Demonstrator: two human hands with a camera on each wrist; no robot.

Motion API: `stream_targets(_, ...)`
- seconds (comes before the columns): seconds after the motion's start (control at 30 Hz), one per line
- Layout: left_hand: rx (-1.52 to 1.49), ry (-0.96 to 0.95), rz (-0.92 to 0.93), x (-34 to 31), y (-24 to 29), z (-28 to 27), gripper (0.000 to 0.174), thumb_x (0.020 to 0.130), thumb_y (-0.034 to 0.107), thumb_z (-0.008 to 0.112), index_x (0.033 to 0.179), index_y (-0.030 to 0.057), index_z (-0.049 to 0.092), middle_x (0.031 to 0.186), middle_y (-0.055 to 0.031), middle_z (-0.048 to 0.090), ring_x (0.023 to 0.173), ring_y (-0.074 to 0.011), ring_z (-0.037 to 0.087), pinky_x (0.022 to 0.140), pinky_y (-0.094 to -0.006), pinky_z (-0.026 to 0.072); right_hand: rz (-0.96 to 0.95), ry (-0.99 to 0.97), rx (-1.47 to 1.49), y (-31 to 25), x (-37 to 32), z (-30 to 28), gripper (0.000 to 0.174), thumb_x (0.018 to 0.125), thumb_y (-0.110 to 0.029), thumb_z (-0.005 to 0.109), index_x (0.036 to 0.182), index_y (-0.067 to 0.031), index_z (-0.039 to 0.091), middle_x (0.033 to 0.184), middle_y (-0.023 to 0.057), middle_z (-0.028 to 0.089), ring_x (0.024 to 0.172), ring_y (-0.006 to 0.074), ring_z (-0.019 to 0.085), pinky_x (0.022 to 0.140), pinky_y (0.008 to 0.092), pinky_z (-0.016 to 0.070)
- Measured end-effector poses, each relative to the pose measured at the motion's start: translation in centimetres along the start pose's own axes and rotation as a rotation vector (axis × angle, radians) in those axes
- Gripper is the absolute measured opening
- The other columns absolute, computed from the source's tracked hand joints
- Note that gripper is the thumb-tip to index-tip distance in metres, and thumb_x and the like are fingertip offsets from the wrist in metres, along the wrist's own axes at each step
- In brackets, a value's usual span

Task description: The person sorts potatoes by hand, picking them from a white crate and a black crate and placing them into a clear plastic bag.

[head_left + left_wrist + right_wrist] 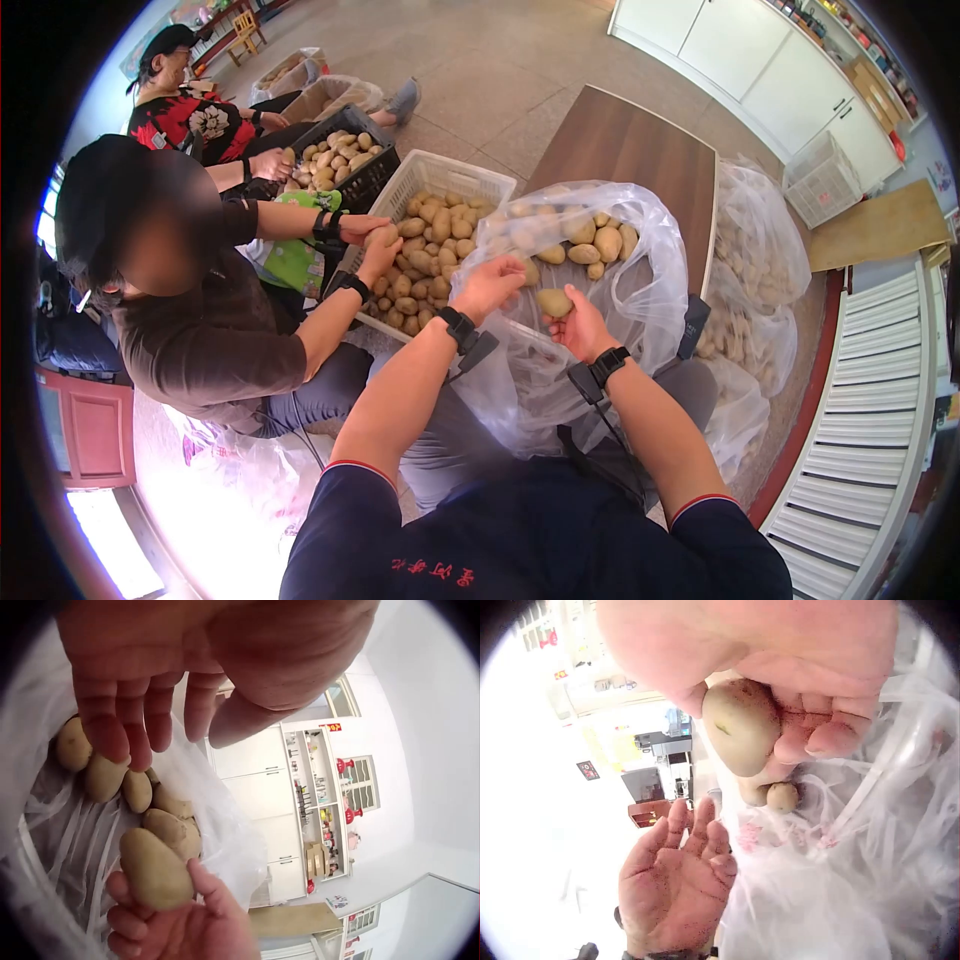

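Note:
A potato (553,302) is gripped by my right hand (585,330), with thumb and fingers around it. In the right wrist view that potato (742,726) shows a small green mark on its skin. My left hand (492,286) hovers to the left of it, relaxed and holding nothing; the right wrist view shows its palm (679,889) facing up. Both hands are over a clear plastic bag (645,330) spread in front of me. Several potatoes (608,243) lie inside the bag, just beyond my hands.
To the left stands a white crate (490,185) full of potatoes, where another person (220,310) handles one. A second person (195,110) sits farther back by a black crate (385,165). A brown tabletop (625,140) lies ahead, and filled plastic bags (755,250) stand at the right.

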State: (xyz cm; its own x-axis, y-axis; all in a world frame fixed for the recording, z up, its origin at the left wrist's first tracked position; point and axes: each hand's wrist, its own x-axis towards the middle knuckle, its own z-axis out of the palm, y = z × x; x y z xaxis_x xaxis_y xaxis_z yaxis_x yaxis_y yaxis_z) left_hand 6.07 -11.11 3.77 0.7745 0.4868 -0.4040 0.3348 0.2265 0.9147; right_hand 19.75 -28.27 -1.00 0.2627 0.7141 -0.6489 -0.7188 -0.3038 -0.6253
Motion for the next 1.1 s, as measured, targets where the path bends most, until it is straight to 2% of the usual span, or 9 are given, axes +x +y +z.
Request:
stream_targets(0.17,0.050,-0.126,-0.032,-0.5,0.2,0.6,0.041,0.086,0.028,0.066,0.121,0.0073,0.058,0.101,-0.0032,0.064,0.082,-0.0130,0.062,0.063,-0.0276,0.0495,0.050,-0.105,0.041,-0.8,0.1,2.4,0.057,0.095,-0.066,0.034,0.088,-0.0155,0.059,0.066,-0.0006,0.050,0.058,0.0161,0.045,0.060,0.0306,0.0356)
stream_targets(0.37,-0.051,-0.249,-0.011,-0.7,0.0,0.1,0.043,0.085,0.029,0.069,0.121,0.0078,0.058,0.106,-0.0066,0.064,0.086,-0.0120,0.062,0.066,-0.0272,0.0505,0.039,-0.085,-0.157,-1.7,-1.2,6.3,0.067,0.094,-0.072,0.024,0.085,-0.0146,0.058,0.060,-0.0021,0.039,0.054,0.0150,0.035,0.056,0.0312,0.0304)
stream_targets(0.5,-0.131,-0.227,-0.055,-0.9,0.9,-0.3,0.045,0.085,0.027,0.070,0.122,0.0062,0.056,0.102,-0.0079,0.064,0.076,-0.0135,0.063,0.063,-0.0265,0.0517,0.013,-0.079,-0.246,-1.6,-0.1,6.0,0.069,0.094,-0.071,0.024,0.085,-0.0125,0.059,0.062,-0.0005,0.045,0.056,0.0152,0.042,0.056,0.0316,0.0348)
stream_targets(0.6,-0.228,-0.169,-0.079,-0.1,0.4,-1.0,0.044,0.087,0.028,0.069,0.122,0.0057,0.055,0.100,-0.0072,0.063,0.070,-0.0148,0.063,0.060,-0.0270,0.0525,-0.074,0.064,-0.346,-0.6,1.8,4.5,0.062,0.096,-0.064,0.035,0.089,-0.0088,0.062,0.070,0.0019,0.053,0.059,0.0155,0.050,0.060,0.0331,0.0420)
stream_targets(0.7,-0.378,-0.055,-0.070,0.2,0.6,-1.8,0.041,0.089,0.028,0.067,0.122,0.0057,0.055,0.097,-0.0065,0.063,0.067,-0.0159,0.062,0.059,-0.0280,0.0530,-0.397,0.101,-0.711,0.2,3.3,2.5,0.047,0.094,-0.046,0.053,0.097,-0.0008,0.064,0.072,0.0091,0.061,0.070,0.0238,0.062,0.064,0.0380,0.0476)
stream_targets(0.77,-0.503,0.069,-0.054,0.4,1.0,-2.6,0.034,0.093,0.028,0.062,0.119,0.0078,0.055,0.096,-0.0056,0.063,0.067,-0.0174,0.062,0.059,-0.0303,0.0526,-0.742,0.223,-1.292,0.2,3.0,1.9,0.033,0.088,-0.026,0.062,0.108,0.0002,0.060,0.095,0.0175,0.063,0.088,0.0333,0.063,0.076,0.0426,0.0496)
stream_targets(0.8,-0.502,0.066,-0.055,0.6,0.9,-3.0,0.034,0.093,0.028,0.062,0.119,0.0078,0.055,0.096,-0.0056,0.063,0.067,-0.0174,0.062,0.059,-0.0303,0.0526,-0.740,0.226,-1.291,0.2,2.9,1.7,0.033,0.088,-0.026,0.062,0.108,0.0002,0.060,0.095,0.0175,0.063,0.088,0.0333,0.063,0.076,0.0426,0.0496)
stream_targets(0.87,-0.616,0.210,-0.018,1.3,0.2,-4.1,0.029,0.095,0.028,0.059,0.116,0.0098,0.055,0.096,-0.0055,0.064,0.070,-0.0184,0.061,0.060,-0.0326,0.0523,-0.674,0.272,-1.458,0.0,2.3,2.1,0.040,0.083,-0.018,0.064,0.119,-0.0018,0.055,0.122,0.0206,0.054,0.104,0.0390,0.057,0.088,0.0458,0.0480)
stream_targets(1.1,-0.667,0.493,-0.099,3.4,-2.0,-7.6,0.027,0.096,0.029,0.055,0.114,0.0086,0.054,0.095,-0.0099,0.061,0.070,-0.0245,0.059,0.060,-0.0372,0.0536,-0.813,0.215,-1.657,-1.7,2.0,5.5,0.051,0.081,-0.013,0.061,0.131,-0.0113,0.050,0.140,0.0156,0.043,0.108,0.0395,0.056,0.088,0.0464,0.0499)
